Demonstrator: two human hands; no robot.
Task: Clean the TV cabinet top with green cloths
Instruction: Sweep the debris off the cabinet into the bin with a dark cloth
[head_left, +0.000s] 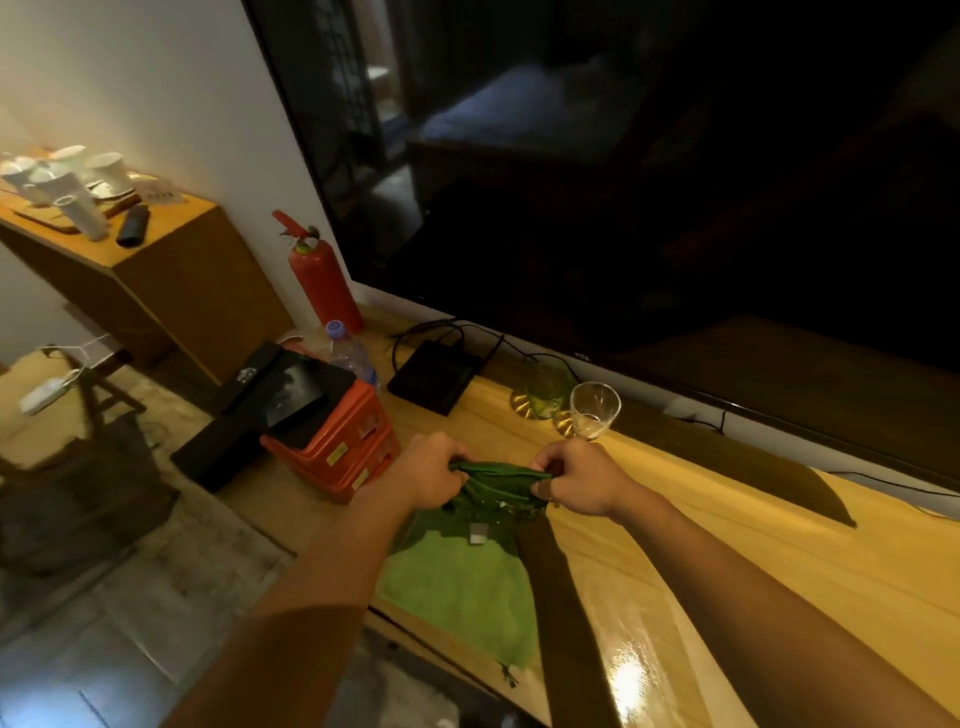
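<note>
Green cloth (462, 577) hangs from both hands, left hand (431, 470) and right hand (582, 480) each pinching its bunched top edge with closed fingers (545, 488). Its lower part drapes over the worktop (753, 545) edge. Beyond the fingers stands a glass (594, 410); bare worktop lies rightward.

My clear wine glass (595, 410) ahead, green glass (545, 387) left of it, black box (434, 375), orange crate (337, 447), red fire extinguisher (322, 278) far left
</note>
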